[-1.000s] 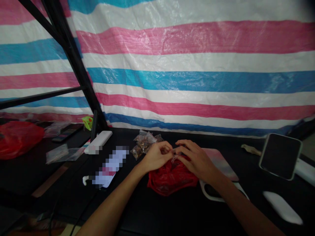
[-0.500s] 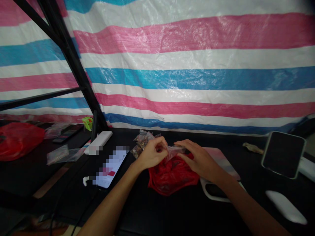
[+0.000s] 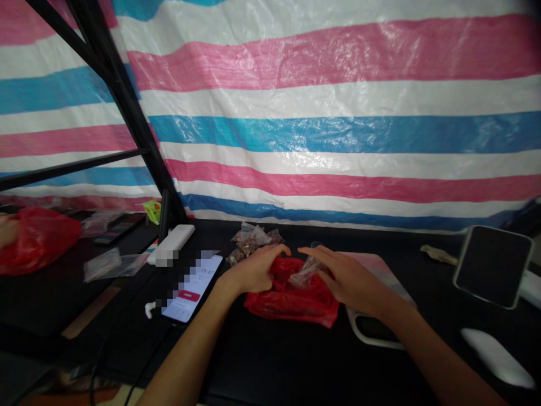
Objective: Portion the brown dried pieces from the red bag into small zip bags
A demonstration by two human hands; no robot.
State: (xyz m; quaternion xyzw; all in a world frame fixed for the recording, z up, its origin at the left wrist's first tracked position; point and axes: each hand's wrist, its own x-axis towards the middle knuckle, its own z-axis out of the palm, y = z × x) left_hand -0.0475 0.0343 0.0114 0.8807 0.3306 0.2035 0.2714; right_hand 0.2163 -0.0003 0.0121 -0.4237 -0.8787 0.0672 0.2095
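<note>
A crumpled red plastic bag [image 3: 291, 304] lies on the black table between my two hands. At its left edge is my left hand [image 3: 257, 270], its fingers stretched over the bag's side and apart from the thumb. My right hand [image 3: 342, 276] has a small clear plastic bag [image 3: 305, 273] between thumb and fingers, above the right part of the red bag. What the clear bag holds, if anything, I cannot make out. Behind my left hand sits a pile of small clear bags [image 3: 249, 239] with brownish pieces inside.
A lit phone [image 3: 194, 290], a white earbud [image 3: 150, 309] and a white power bank [image 3: 173, 243] lie left. Beyond them another person's hand [image 3: 7, 230] touches a red bag [image 3: 46, 239]. Right are a pinkish flat case [image 3: 372, 268], a dark-screened device [image 3: 493, 266] and a white mouse [image 3: 496, 356].
My left hand has come off the clear bag and spread down onto the red bag's left side. The clear bag has shifted down with my right hand. A co-worker's hand has appeared far left.
</note>
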